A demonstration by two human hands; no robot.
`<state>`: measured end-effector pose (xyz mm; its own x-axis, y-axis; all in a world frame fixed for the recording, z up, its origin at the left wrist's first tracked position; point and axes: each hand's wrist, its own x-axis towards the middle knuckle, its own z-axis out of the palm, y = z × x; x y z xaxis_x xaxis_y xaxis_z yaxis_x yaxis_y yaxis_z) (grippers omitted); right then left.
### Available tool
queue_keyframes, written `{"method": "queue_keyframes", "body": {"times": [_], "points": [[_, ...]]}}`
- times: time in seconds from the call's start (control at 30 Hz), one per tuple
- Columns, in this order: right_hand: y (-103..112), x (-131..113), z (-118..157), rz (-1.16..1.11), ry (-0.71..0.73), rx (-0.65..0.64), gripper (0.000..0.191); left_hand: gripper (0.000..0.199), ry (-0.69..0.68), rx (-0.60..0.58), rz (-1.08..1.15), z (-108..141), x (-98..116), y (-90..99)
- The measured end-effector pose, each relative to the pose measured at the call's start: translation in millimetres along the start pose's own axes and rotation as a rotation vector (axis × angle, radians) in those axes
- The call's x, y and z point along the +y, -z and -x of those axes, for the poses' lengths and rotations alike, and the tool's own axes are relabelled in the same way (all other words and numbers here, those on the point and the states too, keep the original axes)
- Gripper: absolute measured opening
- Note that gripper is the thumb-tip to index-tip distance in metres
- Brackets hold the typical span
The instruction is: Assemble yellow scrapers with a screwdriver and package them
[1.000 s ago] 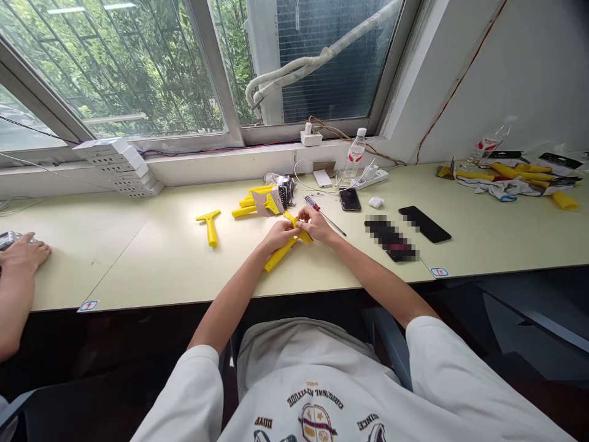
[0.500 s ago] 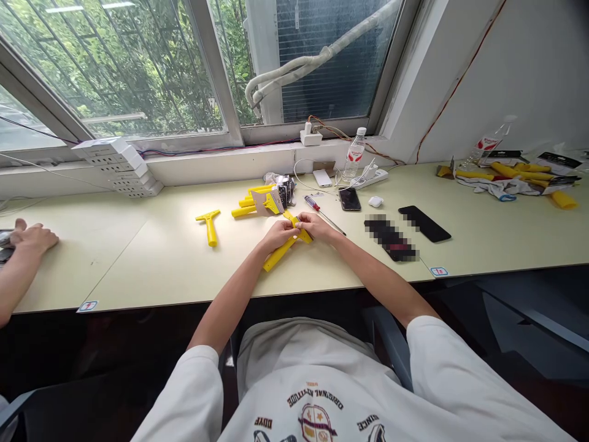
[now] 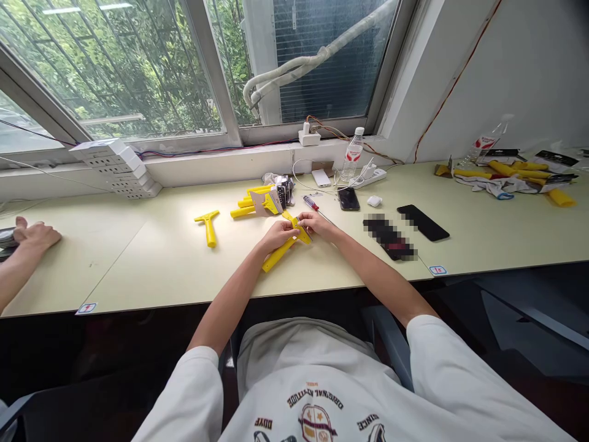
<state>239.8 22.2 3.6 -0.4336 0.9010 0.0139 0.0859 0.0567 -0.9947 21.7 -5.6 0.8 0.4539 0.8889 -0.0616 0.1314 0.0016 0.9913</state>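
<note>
My left hand (image 3: pixel 278 236) is closed on a yellow scraper (image 3: pixel 277 255), whose handle slants down to the left over the table. At the scraper's head, my right hand (image 3: pixel 315 223) has its fingers closed on the yellow part, close to the left fingertips. Fingers hide some of the head. Just behind lie several yellow-handled scrapers (image 3: pixel 243 212) beside a dark and silver bundle (image 3: pixel 283 190). Another yellow scraper piece (image 3: pixel 210 229), T-shaped, lies apart on the left. A red-handled screwdriver (image 3: pixel 311 203) rests behind my right hand.
Phones (image 3: pixel 348 199) (image 3: pixel 423 222), a white case (image 3: pixel 374 201), a bottle (image 3: pixel 353 153) and a power strip (image 3: pixel 370 177) are on the right. White boxes (image 3: pixel 115 166) stand at the back left. Another person's hand (image 3: pixel 39 236) rests at far left. Gloves (image 3: pixel 490 185) lie at far right.
The scraper's head has turned slightly between my hands, which stay nearly in place. The other person's hand at the far left has shifted a little.
</note>
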Motion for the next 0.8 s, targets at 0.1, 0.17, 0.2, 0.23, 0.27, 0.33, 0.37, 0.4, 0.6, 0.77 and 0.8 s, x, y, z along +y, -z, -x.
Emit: {"method": "queue_keyframes", "body": {"times": [0.1, 0.17, 0.2, 0.23, 0.27, 0.33, 0.37, 0.4, 0.6, 0.77, 0.8], "points": [[0.6, 1.5, -0.6, -0.005, 0.046, -0.036, 0.032, 0.029, 0.009, 0.009, 0.007, -0.5, -1.2, -0.7], [0.2, 2.2, -1.3, -0.019, 0.051, -0.041, 0.032, 0.030, 0.007, 0.010, -0.004, -0.5, -1.5, -0.5], [0.2, 2.5, -1.6, -0.023, 0.043, -0.038, 0.031, 0.031, -0.001, 0.007, -0.014, -0.3, -1.0, 0.0], [0.5, 2.8, -2.0, -0.023, 0.031, -0.033, 0.031, 0.031, -0.013, 0.000, -0.026, 0.2, -0.2, 1.0], [1.1, 3.0, -2.3, -0.023, 0.018, -0.029, 0.031, 0.031, -0.028, -0.013, -0.043, 0.9, 1.1, 2.4], [2.9, 3.6, -3.0, -0.025, -0.004, -0.004, 0.033, 0.033, -0.050, -0.043, -0.104, 2.7, 4.4, 6.6], [3.7, 3.9, -3.4, -0.029, -0.013, 0.020, 0.035, 0.037, -0.053, -0.047, -0.155, 3.7, 6.1, 9.3], [4.3, 4.2, -3.8, -0.034, -0.022, 0.050, 0.037, 0.042, -0.060, -0.037, -0.223, 4.7, 7.8, 12.3], [1.6, 6.1, -6.1, -0.029, -0.093, 0.157, 0.039, 0.059, -0.246, 0.056, -0.742, 12.2, 15.1, 25.9], [2.4, 10.8, -10.3, -0.058, -0.126, 0.193, 0.033, 0.059, -0.370, 0.096, -1.013, 16.1, 17.5, 21.9], [3.2, 11.6, -11.1, -0.070, -0.135, 0.197, 0.031, 0.060, -0.381, 0.105, -1.036, 16.0, 17.7, 19.9]]}}
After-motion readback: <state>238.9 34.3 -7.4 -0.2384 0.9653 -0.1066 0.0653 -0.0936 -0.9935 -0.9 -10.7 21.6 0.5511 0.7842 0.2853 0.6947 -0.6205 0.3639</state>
